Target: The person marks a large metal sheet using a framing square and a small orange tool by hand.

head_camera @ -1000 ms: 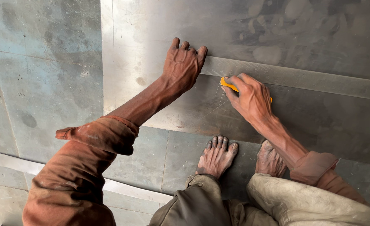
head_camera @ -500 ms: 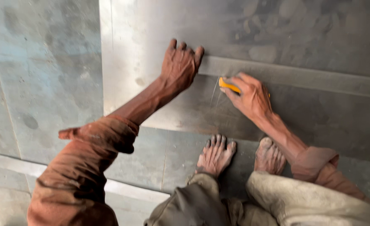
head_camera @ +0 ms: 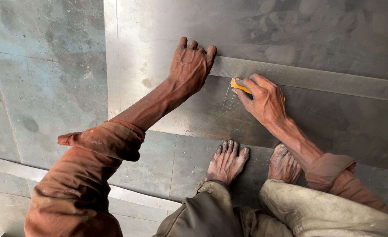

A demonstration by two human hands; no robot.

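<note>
Soft, even daylight — no hard glare, only a dull sheen on the metal sheet (head_camera: pixel 290 35). Faint shadows sit under the left hand (head_camera: pixel 192 66) and right hand (head_camera: pixel 264 98). Focus is sharp throughout — no visible edge distortion.

Colour reference: greys, one yellow, rust-brown

We see a yellow marker (head_camera: pixel 240 85) at 1 o'clock, a dull grey metal sheet (head_camera: pixel 167 48) bearing pale scratch lines, a lighter grey straightedge (head_camera: pixel 316 79), rust-brown sleeves (head_camera: pixel 84 175) and khaki trousers (head_camera: pixel 316 210) at 6 o'clock.

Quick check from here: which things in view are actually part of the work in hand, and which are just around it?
In use:
left hand pressing the long grey metal straightedge
right hand gripping the small yellow marking tool
large grey metal sheet

Just around:
bare feet
grey tiled floor
</note>
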